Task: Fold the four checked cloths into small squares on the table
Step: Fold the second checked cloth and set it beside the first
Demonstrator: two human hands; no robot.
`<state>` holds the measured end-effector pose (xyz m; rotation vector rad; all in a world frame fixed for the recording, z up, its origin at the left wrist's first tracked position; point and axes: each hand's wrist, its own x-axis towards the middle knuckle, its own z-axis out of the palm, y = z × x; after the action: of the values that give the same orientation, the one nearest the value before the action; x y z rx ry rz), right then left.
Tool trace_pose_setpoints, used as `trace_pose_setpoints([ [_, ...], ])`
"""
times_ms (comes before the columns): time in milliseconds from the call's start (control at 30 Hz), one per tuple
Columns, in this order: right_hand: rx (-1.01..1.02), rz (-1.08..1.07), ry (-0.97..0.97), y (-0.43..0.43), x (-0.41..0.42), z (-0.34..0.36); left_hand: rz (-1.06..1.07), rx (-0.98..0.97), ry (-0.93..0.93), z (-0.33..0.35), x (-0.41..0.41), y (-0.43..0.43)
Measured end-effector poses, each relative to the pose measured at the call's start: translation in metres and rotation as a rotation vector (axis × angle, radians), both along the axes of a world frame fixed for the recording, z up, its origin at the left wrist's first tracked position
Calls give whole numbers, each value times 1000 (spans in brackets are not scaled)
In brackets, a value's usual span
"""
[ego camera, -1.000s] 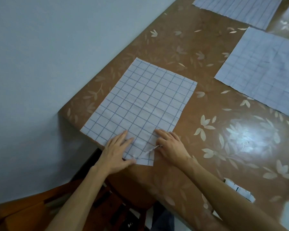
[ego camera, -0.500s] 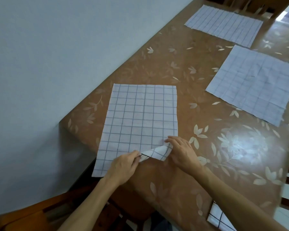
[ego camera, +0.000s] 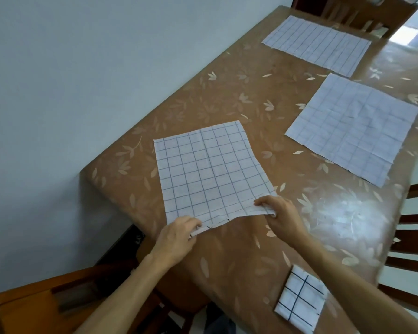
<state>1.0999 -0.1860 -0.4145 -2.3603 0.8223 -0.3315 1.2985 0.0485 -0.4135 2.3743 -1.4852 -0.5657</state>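
Now the brown, leaf-patterned counter carries all four checked cloths. Three lie spread flat. The far cloth is at the far end, and the right cloth is nearer on the right side, apart from it. The near cloth is straight in front of the person. The fourth, a folded square, sits by the near edge, so one of the four looks finished.

What has changed is the grip on the near cloth. A second ago both hands lay flat on its near hem. Half a second ago the right one had turned up the near-right corner while the left pinched the hem towards its middle. The left hand now pinches the hem close to the near-left corner. The right hand holds the near-right corner bunched between thumb and curled fingers. The hem between them is lifted a little off the counter, while the rest of the cloth lies flat. I judge this to be the very start of the second cloth's first fold, with the near hem likely meant for the far one. Nothing is creased yet.

Some things stay hidden. The right forearm crosses one corner of the folded square. The fingertips under the hem cannot be seen. The counter's far end and the slatted chair on the right run out of frame.
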Motion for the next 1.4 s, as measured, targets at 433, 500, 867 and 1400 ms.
trace_pose_setpoints([
  [433, 70, 129, 148, -83, -132, -1, 487, -91, 343, -4, -112, -20],
  [500, 124, 127, 157, -97, -151, -7, 683, -185, 487, -4, -131, -24],
  [867, 381, 243, 262, -146, -191, 6, 992, -387, 818, 14, -205, -27],
  [1400, 269, 109, 316, -154, -33, -6, 1129, -309, 554, -18, -129, -28],
])
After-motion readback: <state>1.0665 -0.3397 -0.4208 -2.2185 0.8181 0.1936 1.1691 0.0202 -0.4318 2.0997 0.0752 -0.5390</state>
